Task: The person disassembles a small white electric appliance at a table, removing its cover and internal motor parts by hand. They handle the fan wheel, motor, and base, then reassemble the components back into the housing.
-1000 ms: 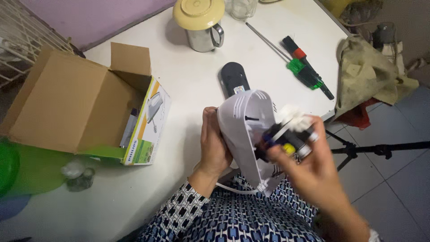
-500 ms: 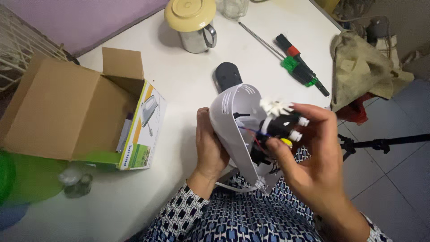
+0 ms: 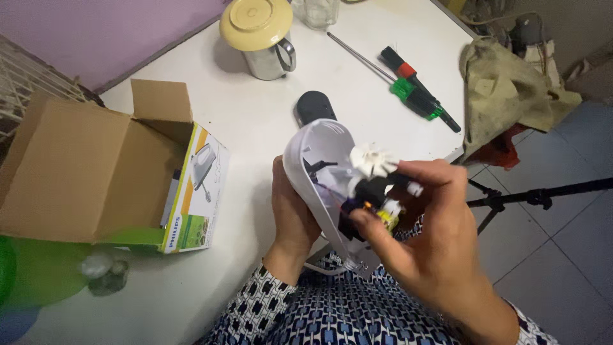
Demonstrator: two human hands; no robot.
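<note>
**Head view: two hands on an opened white appliance shell at the table's near edge**

Head camera looks down on a white table [image 3: 255,115]. Towards its left edge lies an open cardboard box [image 3: 83,172], flaps up, and tucked against its right side is a printed carton [image 3: 195,191] in white, orange and green. Past the near-left corner something green [image 3: 25,281] shows, blurred, with a small clear lump [image 3: 102,271] beside it.

At the far edge stands a steel jug [image 3: 265,54] with a cream lid, and a clear glass jar [image 3: 319,9] just to its right. A dark oval part [image 3: 314,105] lies near the table's middle.

At the near edge, the left hand [image 3: 290,217] cups the back of a white plastic housing [image 3: 313,166], fingers wrapped behind it, holding it tilted up with the open side facing right. The right hand [image 3: 424,223] pinches a motor assembly [image 3: 373,188], thumb below and fingers above; it sits in the housing's open cavity, its white fan [image 3: 370,160] uppermost and yellow and dark parts below. A white cord [image 3: 322,267] trails beneath.

Towards the right edge lie a thin metal rod [image 3: 357,54] and two screwdrivers [image 3: 415,92], one red-banded, one green-handled. Off the right edge, an olive cloth bag [image 3: 511,89] hangs over a black tripod [image 3: 530,195] on the tiled floor.
</note>
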